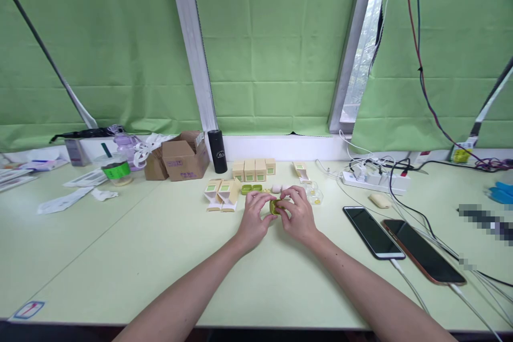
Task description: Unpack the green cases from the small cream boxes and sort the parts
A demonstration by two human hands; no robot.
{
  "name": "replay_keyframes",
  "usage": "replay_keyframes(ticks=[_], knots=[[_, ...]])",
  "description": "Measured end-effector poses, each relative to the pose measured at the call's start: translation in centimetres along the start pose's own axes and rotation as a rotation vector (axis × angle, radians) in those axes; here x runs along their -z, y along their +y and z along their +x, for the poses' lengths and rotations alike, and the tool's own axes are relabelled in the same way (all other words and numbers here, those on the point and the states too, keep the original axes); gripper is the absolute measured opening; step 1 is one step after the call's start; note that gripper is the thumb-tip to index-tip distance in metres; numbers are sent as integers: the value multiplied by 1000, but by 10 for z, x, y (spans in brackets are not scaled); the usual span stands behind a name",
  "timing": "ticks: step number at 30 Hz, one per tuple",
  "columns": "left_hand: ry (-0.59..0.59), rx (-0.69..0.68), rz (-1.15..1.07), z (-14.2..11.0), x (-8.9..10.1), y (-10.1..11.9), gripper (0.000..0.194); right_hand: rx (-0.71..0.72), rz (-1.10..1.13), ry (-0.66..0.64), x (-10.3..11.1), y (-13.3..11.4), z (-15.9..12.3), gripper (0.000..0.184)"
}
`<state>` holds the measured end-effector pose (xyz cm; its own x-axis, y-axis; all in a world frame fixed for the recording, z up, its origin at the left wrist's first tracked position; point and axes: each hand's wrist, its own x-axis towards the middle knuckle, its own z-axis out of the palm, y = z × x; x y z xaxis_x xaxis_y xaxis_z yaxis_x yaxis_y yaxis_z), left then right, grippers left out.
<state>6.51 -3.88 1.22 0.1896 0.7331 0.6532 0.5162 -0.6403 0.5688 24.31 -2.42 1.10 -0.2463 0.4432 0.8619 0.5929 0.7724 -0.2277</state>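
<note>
A small olive-green case (pixel 274 207) is held just above the table between my two hands. My left hand (pixel 255 219) grips its left side with thumb and fingers. My right hand (pixel 298 217) is closed at its right side, fingertips at the upper part; whether they pinch something small inside cannot be made out. Just beyond are two more green cases (pixel 251 189) and small whitish rolls (pixel 276 188), partly hidden by my fingers. A clear plastic tray (pixel 315 195) with small yellow bits lies past my right hand. Opened small cartons (pixel 222 195) lie left of my left hand.
Closed small cartons (pixel 249 172) stand behind, with another opened carton (pixel 300 172) to their right. A black tumbler (pixel 217 152) and a cardboard box (pixel 186 159) are back left. Two phones (pixel 374 232) with cables lie on the right, near a power strip (pixel 375 182).
</note>
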Motion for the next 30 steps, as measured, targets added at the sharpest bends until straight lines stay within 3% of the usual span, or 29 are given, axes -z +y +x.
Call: replay_keyframes(ticks=[30], knots=[[20, -57, 241, 0, -2, -5, 46, 34, -45, -25, -2, 2, 0, 22]])
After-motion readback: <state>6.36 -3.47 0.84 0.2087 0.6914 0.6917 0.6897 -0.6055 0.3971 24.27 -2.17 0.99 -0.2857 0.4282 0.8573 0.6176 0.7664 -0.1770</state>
